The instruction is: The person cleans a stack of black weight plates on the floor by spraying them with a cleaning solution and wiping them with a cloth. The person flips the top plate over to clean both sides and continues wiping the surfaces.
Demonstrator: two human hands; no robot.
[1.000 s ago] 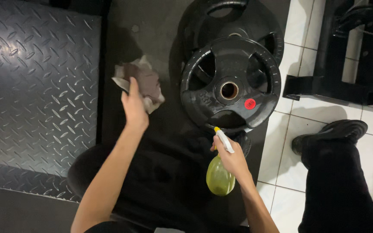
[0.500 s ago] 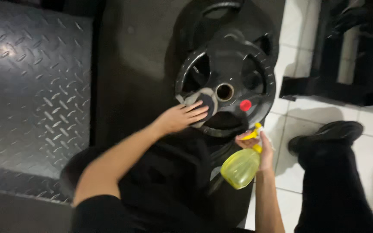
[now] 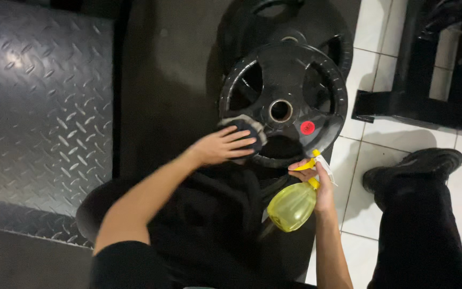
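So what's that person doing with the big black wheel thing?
That is a black weight plate, stacked on other plates on the floor. The person presses a grey cloth against its lower left side with the left hand. The right hand holds a yellow spray bottle just below the plate, nozzle pointed toward it. A black shoe rests on the white tiles to the right.
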